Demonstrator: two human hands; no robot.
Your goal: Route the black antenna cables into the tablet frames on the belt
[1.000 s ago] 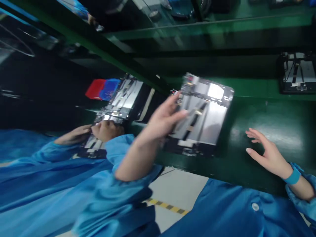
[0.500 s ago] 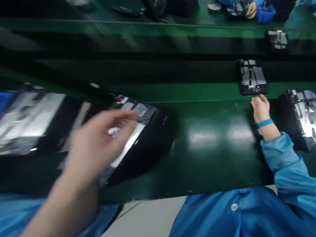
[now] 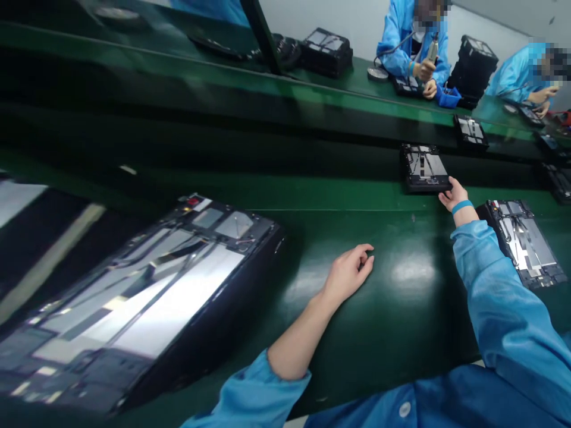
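A large tablet-like device with its back open (image 3: 147,297) lies at the lower left on the green belt (image 3: 401,297), showing silver foil strips and cables in a black frame. My left hand (image 3: 350,274) rests just above the belt to its right, fingers loosely curled and holding nothing. Farther along, my right hand (image 3: 455,197), with a blue wristband, has its fingertips at the near corner of a smaller open device (image 3: 423,168). A third open device (image 3: 520,242) lies to the right of my right forearm.
Beyond a raised green shelf (image 3: 267,83), a co-worker (image 3: 413,47) holds an electric screwdriver over a device. A blue bin (image 3: 448,96) and a black stacked unit (image 3: 325,52) stand there. A second co-worker (image 3: 521,77) sits at the far right, and more devices line the belt.
My left hand has come off the large device and now sits on the belt to its right. My right hand has reached forward to the smaller device, and the view has swung upright.
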